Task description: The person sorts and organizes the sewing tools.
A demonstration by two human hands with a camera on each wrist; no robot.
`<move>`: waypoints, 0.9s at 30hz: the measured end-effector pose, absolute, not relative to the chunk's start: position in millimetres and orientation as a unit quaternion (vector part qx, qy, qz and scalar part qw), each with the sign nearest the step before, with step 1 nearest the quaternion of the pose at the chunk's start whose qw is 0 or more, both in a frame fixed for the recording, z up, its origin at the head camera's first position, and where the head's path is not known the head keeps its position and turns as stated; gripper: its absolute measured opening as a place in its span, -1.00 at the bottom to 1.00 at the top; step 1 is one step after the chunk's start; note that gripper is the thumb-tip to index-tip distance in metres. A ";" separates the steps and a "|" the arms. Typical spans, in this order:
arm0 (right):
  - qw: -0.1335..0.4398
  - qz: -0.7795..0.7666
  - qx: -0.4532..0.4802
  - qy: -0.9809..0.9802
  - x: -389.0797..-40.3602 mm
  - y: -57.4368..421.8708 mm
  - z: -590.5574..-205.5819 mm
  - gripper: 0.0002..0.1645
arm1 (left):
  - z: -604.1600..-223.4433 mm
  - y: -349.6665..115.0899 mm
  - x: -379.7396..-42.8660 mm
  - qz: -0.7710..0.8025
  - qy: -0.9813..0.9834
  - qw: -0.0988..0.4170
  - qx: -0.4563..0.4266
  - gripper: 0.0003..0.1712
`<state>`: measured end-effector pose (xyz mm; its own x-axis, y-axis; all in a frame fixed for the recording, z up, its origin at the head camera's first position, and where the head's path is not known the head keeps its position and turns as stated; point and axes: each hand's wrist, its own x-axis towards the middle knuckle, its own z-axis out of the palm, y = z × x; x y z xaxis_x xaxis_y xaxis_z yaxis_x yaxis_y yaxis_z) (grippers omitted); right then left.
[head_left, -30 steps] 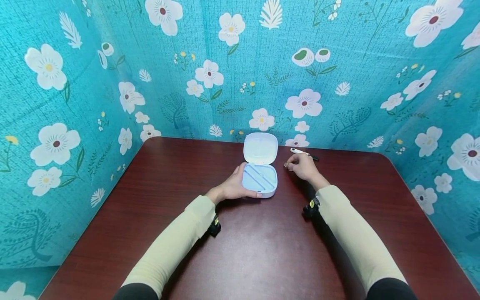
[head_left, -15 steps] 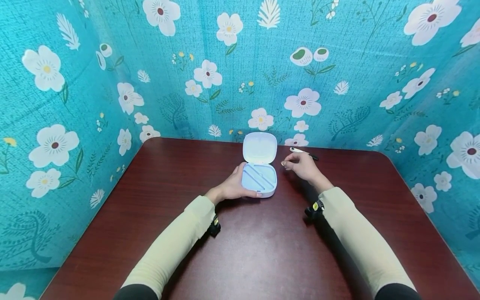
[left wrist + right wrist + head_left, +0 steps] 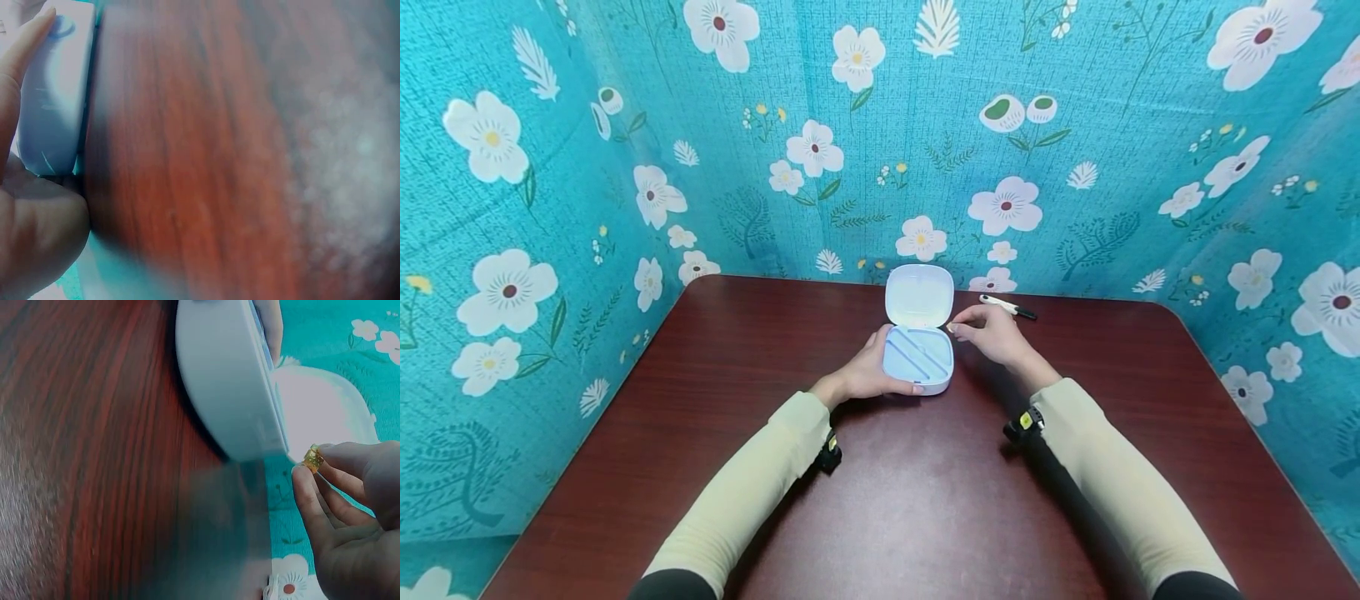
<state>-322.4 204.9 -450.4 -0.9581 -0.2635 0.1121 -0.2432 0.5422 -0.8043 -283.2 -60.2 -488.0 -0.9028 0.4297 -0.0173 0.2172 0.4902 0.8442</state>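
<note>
In the head view a pale blue compartment box (image 3: 917, 360) stands on the table with its lid (image 3: 920, 296) raised at the back. Two slanted bars divide its inside. My left hand (image 3: 871, 367) grips the box from the left, thumb along the front wall and fingers round the far side. The left wrist view shows that thumb (image 3: 25, 47) on the front wall, by the round catch. Between thumb and fingertips, my right hand (image 3: 994, 335) pinches a small shiny gold ring-like piece (image 3: 314, 459). It is close to the box's back right corner, beside the lid hinge.
A white and black pen (image 3: 1007, 307) lies behind the right hand, near the table's far edge. The dark red wooden table (image 3: 880, 500) ends at a turquoise flowered curtain (image 3: 880, 167) behind and at the sides.
My right hand has moved left with the gold piece, up to the box's back right corner, uncovering more of the pen. The left hand and the box keep their place.
</note>
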 end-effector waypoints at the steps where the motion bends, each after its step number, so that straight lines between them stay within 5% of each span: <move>1: 0.011 -0.454 -0.146 0.879 -321.5 203.0 -449.8 -0.80 | -488.2 -60.2 -283.2 0.468 0.856 0.113 0.190 0.35; 27: -0.069 -0.316 -0.285 0.902 -314.9 171.0 -453.3 -0.91 | -486.2 -60.7 -281.1 0.467 0.855 0.116 0.193 0.31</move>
<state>-314.9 171.0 -453.3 -0.8275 -0.4709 0.3056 -0.5587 0.6378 -0.5302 -281.1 -60.7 -486.2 -0.8985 0.4386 -0.0180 0.2219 0.4891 0.8435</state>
